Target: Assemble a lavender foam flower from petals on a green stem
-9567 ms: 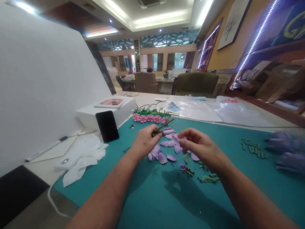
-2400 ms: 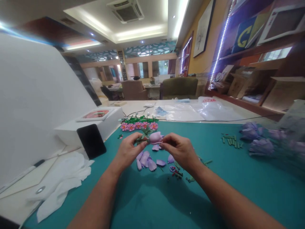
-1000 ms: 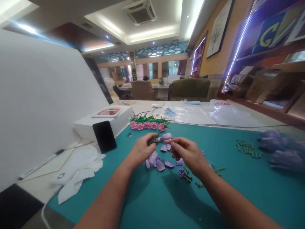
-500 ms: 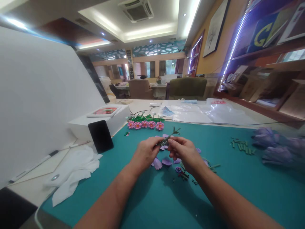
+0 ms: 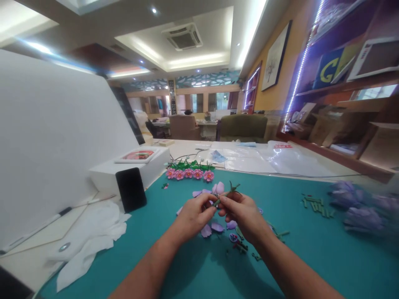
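Note:
Both my hands meet over the teal mat [image 5: 311, 257]. My left hand [image 5: 195, 216] pinches the lower end of a thin green flower stem [image 5: 229, 193]. My right hand [image 5: 241, 211] is closed on the same stem just beside it, fingertips touching the left ones. The stem's leafy tip points up and away from me, and a lilac petal [image 5: 218, 188] stands right behind it. Loose lilac petals [image 5: 212, 228] lie on the mat under and between my hands. Small green and red bits [image 5: 240, 245] lie below my right wrist.
A row of pink flowers [image 5: 188, 173] lies at the mat's far edge. A dark phone [image 5: 131, 194] leans on a white box [image 5: 124, 168] at left, with white cloth [image 5: 90, 238] in front. Green stem pieces [image 5: 314, 202] and blurred lilac flowers [image 5: 358, 207] lie at right. Clear plastic bags [image 5: 280, 155] lie beyond.
My hands have come closer to me and now both grip the stem tightly together. The lilac bud seen earlier at the stem is no longer between my fingers. The camera tilted up slightly.

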The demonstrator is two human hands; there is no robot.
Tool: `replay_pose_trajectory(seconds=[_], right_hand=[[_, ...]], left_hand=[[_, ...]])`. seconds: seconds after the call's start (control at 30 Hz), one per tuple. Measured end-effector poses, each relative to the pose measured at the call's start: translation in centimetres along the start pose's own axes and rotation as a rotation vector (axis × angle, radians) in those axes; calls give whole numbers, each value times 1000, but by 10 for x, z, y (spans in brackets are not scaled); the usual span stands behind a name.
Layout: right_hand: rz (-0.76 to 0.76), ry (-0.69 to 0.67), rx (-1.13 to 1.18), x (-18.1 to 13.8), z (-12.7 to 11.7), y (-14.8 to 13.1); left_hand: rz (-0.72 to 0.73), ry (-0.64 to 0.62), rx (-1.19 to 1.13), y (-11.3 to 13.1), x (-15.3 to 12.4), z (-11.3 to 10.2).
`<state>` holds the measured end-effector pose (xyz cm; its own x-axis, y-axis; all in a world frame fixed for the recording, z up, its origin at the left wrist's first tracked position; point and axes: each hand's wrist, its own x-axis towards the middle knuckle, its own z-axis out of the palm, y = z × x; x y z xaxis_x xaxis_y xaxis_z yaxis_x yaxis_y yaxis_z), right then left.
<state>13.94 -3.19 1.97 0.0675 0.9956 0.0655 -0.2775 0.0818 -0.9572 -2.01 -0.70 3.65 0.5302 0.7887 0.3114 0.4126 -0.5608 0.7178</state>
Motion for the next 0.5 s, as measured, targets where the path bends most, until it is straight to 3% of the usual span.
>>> replay_pose_trajectory(seconds=[0.3, 0.4, 0.5], right_hand=[[-9, -23, -98, -1, 0, -7], [50, -105, -258, 1, -9, -18], [58, -97, -512, 7, -27, -27]], left_hand=[[-37, -30, -55, -5, 2, 5], [-43, -12, -48, -5, 4, 1], [-86, 29, -77, -6, 5, -5]])
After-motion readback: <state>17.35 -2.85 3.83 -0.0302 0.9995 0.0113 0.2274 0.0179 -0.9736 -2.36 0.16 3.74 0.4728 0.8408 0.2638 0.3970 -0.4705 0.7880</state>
